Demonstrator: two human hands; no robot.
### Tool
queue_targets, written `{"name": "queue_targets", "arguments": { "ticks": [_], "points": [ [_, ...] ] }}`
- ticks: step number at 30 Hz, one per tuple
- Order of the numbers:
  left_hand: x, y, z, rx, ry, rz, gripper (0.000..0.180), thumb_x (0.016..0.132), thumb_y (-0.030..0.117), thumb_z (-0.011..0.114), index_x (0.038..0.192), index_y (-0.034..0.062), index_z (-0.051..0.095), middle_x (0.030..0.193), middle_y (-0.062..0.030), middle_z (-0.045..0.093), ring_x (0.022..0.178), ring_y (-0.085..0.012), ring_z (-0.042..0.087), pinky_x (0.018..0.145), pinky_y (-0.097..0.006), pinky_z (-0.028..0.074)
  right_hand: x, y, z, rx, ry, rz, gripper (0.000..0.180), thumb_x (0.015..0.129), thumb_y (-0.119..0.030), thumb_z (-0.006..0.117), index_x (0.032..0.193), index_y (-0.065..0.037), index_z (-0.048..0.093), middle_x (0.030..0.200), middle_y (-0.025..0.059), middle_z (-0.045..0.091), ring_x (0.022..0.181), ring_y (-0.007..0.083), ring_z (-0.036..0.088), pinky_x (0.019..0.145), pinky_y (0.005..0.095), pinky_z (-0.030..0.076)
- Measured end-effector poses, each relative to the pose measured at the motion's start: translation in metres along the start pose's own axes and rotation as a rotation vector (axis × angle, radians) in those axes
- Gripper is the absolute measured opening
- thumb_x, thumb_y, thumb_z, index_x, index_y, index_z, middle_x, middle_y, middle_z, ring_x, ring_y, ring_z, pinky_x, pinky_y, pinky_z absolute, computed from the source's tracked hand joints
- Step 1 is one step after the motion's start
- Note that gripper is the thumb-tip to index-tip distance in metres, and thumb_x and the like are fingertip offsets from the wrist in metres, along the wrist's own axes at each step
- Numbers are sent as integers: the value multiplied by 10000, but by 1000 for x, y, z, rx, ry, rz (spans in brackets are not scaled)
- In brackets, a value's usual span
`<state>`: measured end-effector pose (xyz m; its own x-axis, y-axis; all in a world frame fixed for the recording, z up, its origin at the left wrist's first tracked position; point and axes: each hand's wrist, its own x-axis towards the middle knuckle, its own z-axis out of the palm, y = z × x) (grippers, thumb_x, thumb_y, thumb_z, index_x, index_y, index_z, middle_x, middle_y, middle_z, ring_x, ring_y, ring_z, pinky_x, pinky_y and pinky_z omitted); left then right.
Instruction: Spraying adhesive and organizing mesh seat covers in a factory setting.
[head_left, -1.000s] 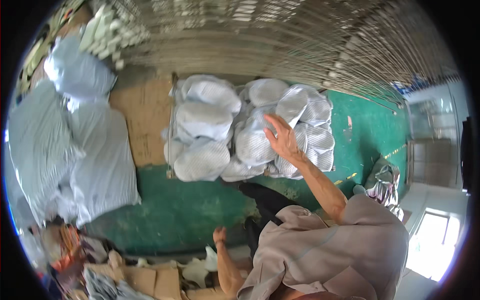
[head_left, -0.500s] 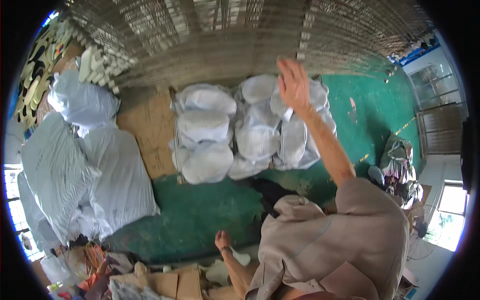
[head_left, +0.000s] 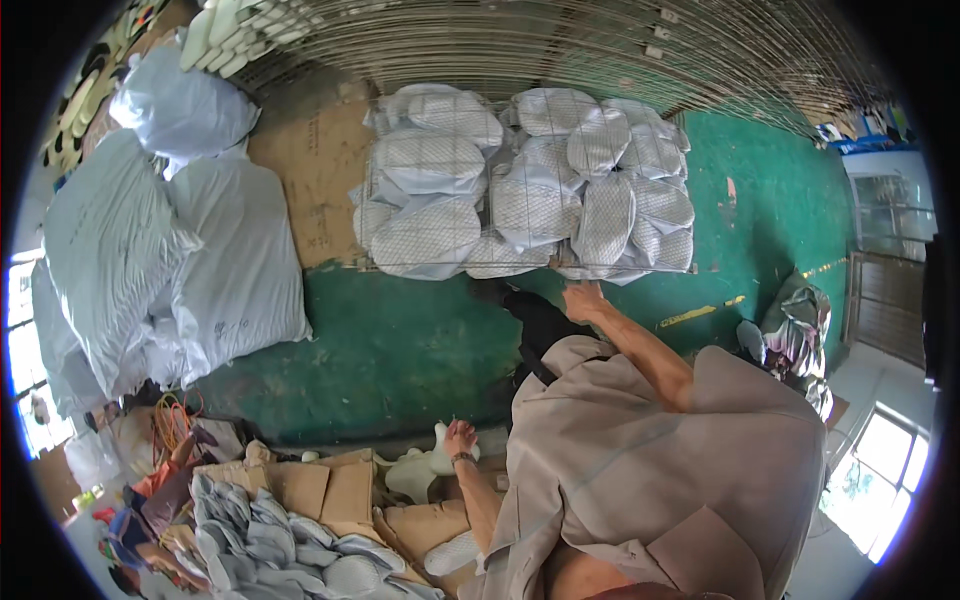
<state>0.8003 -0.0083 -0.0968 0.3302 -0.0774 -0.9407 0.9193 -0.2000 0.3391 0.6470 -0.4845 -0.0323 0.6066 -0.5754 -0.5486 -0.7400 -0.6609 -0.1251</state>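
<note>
**Right hand at the cage's lower edge, left hand on a white shoe form**

Both hands are at work, well apart from each other. Right hand [head_left: 583,298] reaches forward with the arm stretched out and meets the lower rim of the wire cage [head_left: 520,185], which stands on the green floor [head_left: 400,345] packed with bulging white bags [head_left: 428,235]. Its fingers look curled onto the rim, though whether they actually clamp the wire cannot be told from this view. Left hand [head_left: 458,438] is low and close to the body, resting on a white shoe form [head_left: 425,470] that lies on flattened cardboard [head_left: 330,490]; it seems partly closed over the top of that piece, not fully wrapped.

To handle the cage well, the right hand's grip should sit on a firm frame wire and not on thin mesh, and any pull should stay low and even, since the load is stacked high and could tip. The left hand does best to steady the white form before it takes any weight.

Large grey sacks [head_left: 180,270] lie to the left, and a heap of grey insoles [head_left: 270,545] sits by the cardboard.
</note>
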Motion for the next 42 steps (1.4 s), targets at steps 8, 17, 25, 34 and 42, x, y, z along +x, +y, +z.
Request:
{"name": "queue_targets", "arguments": {
  "ticks": [8, 17, 25, 34, 42],
  "points": [
    [-37, -30, -31, -214, 127, 219, 399, 914, 160, 680, 1275, 57, 544, 951, -65, 676, 734, -148, 625, 542, -244, 461, 65, -62, -44, 303, 61, -233, 404, 848, -254, 592, 1169, -14, 644, 1132, 231, 668, 1052, 420, 628, 905, 496, 504],
    [-129, -44, -51, -497, 519, 568, 434, 922, 258, 683, 1299, 57, 609, 1084, -59, 690, 910, -124, 641, 772, -279, 527, 94, -193, -26, 127, -210, -790, 522, 838, -280, 640, 1254, 34, 614, 1030, 217, 709, 941, 292, 700, 831, 395, 539],
    [-224, -198, -89, -1239, 1178, 693, 305, 949, 152, 634, 1218, 12, 595, 1029, -62, 672, 888, -123, 640, 710, -262, 531, -120, -395, 74, -112, -936, -1137, 484, 912, -266, 666, 1282, 35, 586, 1098, 127, 703, 1009, 203, 665, 889, 319, 513],
    [-340, -380, -165, -1700, 2088, 416, 392, 909, 218, 703, 1170, 6, 501, 1010, -59, 499, 875, -134, 554, 590, -280, 539, -425, -455, 168, -316, -1572, -908, 381, 936, -312, 662, 1167, -9, 654, 962, 30, 677, 859, 103, 626, 708, 250, 503],
    [-401, -552, -273, -1289, 2038, -418, 1092, 709, 695, 724, 1371, -124, 433, 1357, -317, 503, 1194, -431, 541, 991, -436, 467, -637, -462, 284, -139, -1720, -890, 569, 908, -387, 681, 1234, 70, 585, 957, 94, 653, 819, 183, 626, 689, 331, 558]
  ]
}}
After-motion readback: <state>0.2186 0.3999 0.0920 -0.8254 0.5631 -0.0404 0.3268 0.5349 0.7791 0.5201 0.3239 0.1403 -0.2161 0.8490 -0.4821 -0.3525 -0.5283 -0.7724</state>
